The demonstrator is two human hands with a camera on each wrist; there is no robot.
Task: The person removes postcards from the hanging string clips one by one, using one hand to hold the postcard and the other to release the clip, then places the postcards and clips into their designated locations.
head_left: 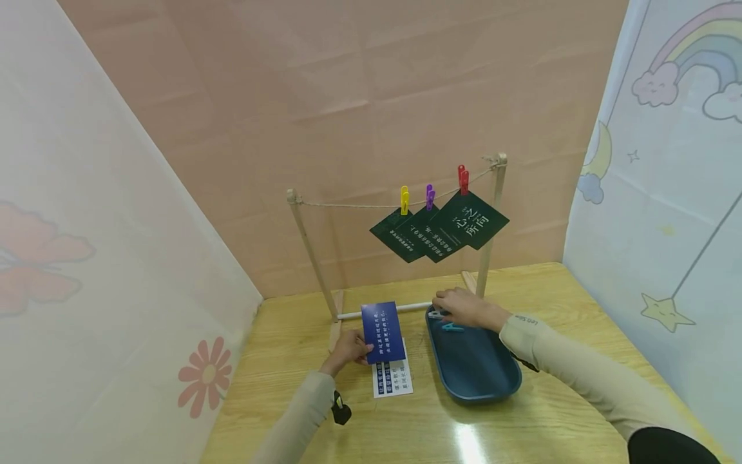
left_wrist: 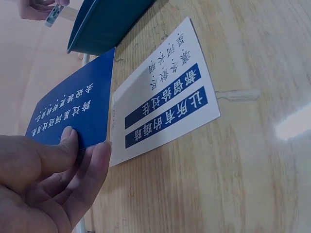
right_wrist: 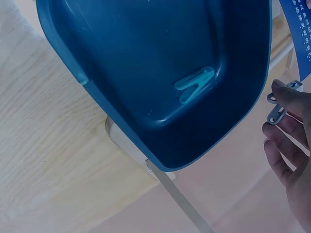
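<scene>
My left hand (head_left: 349, 348) pinches a dark blue card (head_left: 382, 332) with white writing by its lower left edge, thumb on the printed face. Below it a white card (left_wrist: 165, 97) with blue blocks of text lies on the table, partly overlapped by the blue one. A pale grey clothespin (right_wrist: 277, 114) is pinched between thumb and fingers of my right hand (right_wrist: 294, 138), just beyond the rim of the blue tray (head_left: 475, 370). One turquoise clothespin (right_wrist: 195, 83) lies inside that tray near its far end.
Behind, a string (head_left: 348, 205) runs between two wooden posts (head_left: 313, 254). Three dark green cards (head_left: 469, 222) hang on its right half from a yellow clothespin (head_left: 404, 201), a purple clothespin (head_left: 430, 198) and a red clothespin (head_left: 464, 180). A white bar (head_left: 414, 307) joins the posts low down.
</scene>
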